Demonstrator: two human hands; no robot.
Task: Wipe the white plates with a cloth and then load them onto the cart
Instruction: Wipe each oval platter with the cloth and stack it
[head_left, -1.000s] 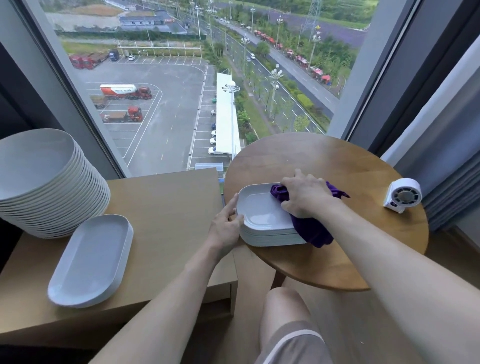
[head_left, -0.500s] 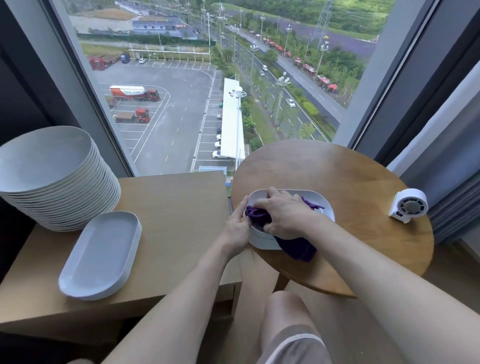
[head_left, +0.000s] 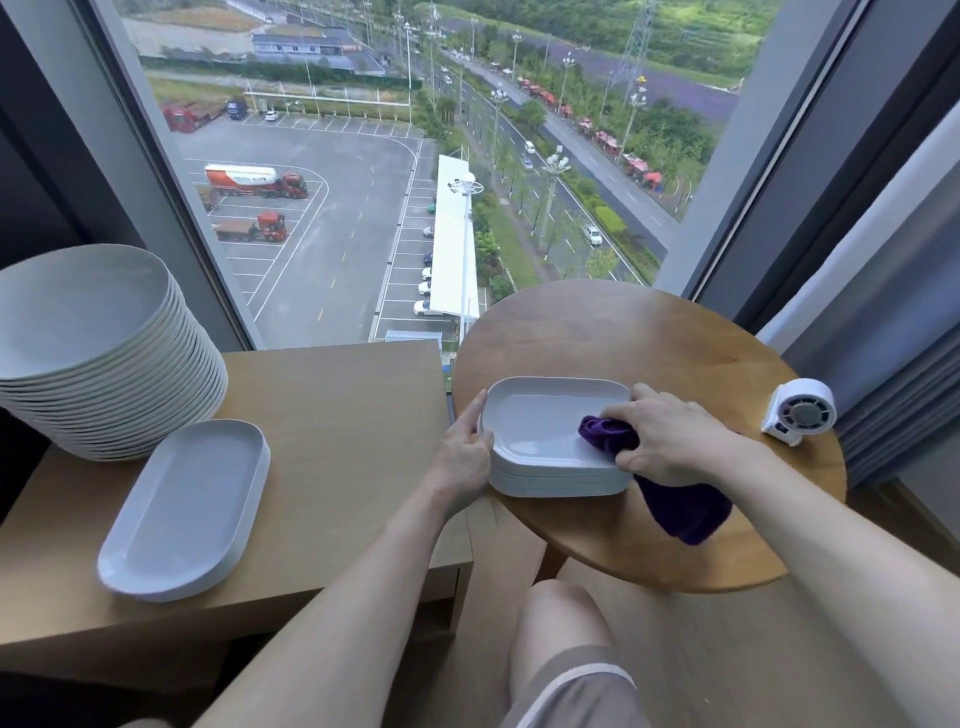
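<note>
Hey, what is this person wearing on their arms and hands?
Nothing that shows. Both forearms are bare, with no sleeves in view. The left hand and right hand have no gloves, watch or rings visible. The only clothing seen is taupe shorts with a pale hem stripe.

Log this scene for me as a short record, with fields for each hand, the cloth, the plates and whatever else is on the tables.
Left hand: holds the left edge of the rectangular plate stack
Right hand: grips the purple cloth on top of that stack
Stack location: round table
Wooden unit: round plate stack and oval plates
Also on round table: small white fan
</note>
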